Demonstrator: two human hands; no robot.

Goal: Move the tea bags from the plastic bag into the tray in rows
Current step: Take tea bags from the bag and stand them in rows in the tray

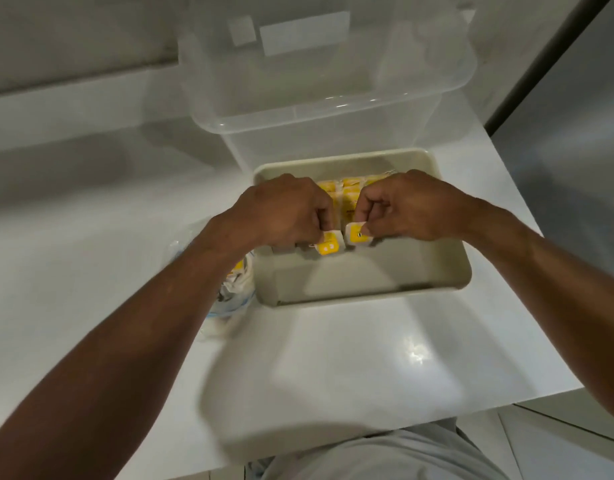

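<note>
White counter [333, 358], beige tray [454, 271] on top. Left hand [285, 209] pinches tea bag [328, 244], right hand [402, 206] pinches another tea bag [358, 233], both over tray. Rows [347, 192] growing. Plastic bag [234, 289] beside tray. Next: set both down in line.

Tea bags [347, 194] in tray [368, 282]; plastic bag [234, 289] left, container [319, 98] behind.

- Tray [368, 295]: cream, rectangular, with rounded corners; its near half is bare.
- Tea bags [347, 194]: yellow-and-white packets, packed in rows at the tray's far end.
- Two more packets sit side by side over the tray's middle, one [328, 247] pinched by the left hand [285, 209], one [358, 234] by the right hand [402, 206].
- Plastic bag [233, 292]: clear, crumpled, just left of the tray, partly hidden.
</note>
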